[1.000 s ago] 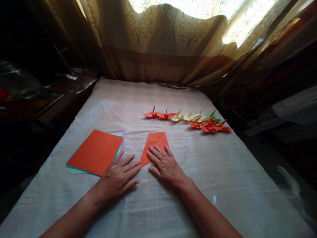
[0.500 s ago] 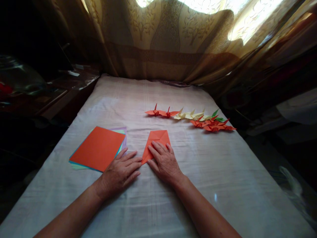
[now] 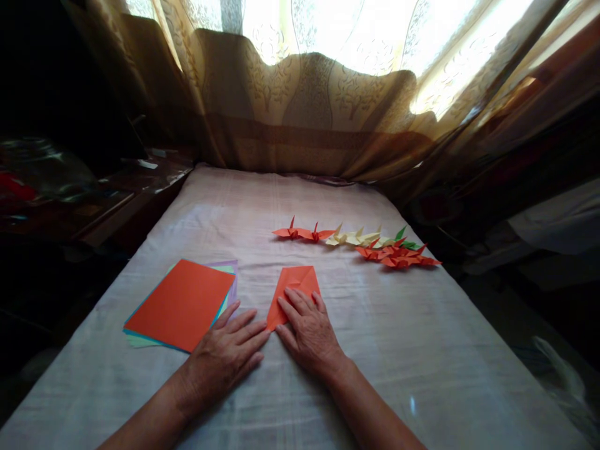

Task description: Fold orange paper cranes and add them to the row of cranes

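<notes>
Right hand lies flat, fingers spread, pressing the folded paper. Left hand, open and gripping nothing, rests on the bench; stack at ten o'clock.

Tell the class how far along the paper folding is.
Done: a row of folded cranes lies at the far right of the cloth. In hand: an orange sheet, part folded, lies flat under the right hand; the left hand rests beside it, fingertips near its corner. Left: a stack of flat sheets, orange on top.
</notes>
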Motion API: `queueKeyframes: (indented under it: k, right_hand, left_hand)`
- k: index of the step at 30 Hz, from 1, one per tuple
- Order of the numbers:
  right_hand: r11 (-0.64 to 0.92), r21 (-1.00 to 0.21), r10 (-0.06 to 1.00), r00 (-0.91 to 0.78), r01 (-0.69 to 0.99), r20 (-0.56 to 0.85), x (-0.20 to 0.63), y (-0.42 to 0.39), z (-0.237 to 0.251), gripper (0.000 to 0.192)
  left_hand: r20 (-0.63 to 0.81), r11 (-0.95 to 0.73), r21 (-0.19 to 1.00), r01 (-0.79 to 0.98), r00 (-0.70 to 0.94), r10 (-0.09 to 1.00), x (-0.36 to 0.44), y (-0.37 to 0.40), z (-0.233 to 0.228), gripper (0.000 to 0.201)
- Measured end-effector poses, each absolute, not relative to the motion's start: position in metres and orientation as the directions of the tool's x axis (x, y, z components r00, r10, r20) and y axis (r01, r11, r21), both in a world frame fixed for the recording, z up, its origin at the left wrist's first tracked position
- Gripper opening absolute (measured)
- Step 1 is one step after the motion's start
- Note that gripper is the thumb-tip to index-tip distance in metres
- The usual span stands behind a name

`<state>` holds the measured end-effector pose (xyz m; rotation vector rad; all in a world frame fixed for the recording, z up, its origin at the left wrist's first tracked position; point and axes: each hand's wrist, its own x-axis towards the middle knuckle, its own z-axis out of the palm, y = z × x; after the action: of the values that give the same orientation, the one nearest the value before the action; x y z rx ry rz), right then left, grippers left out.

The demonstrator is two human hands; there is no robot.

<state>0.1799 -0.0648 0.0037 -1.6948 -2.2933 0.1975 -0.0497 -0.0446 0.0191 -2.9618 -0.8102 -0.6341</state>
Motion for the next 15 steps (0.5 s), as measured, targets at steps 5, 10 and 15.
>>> queueKeyframes:
  k: [5, 10, 15]
  right_hand:
    - [0.299, -0.282, 0.953, -0.272, 0.912, 0.129, 0.180, -0.064, 0.003, 0.048]
    - [0.421, -0.263, 0.907, -0.398, 0.868, 0.140, 0.184, -0.068, 0.006, 0.051]
    - [0.580, -0.263, 0.809, -0.583, 0.771, 0.075, 0.192, -0.080, 0.009, 0.056]
  left_hand:
    - [0.415, -0.865, 0.063, 0.498, 0.775, 0.477, -0.048, -0.046, 0.016, 0.029]
    - [0.413, -0.857, 0.070, 0.511, 0.767, 0.491, -0.045, -0.049, 0.014, 0.028]
    - [0.421, -0.830, 0.139, 0.540, 0.726, 0.544, -0.041, -0.053, 0.012, 0.027]
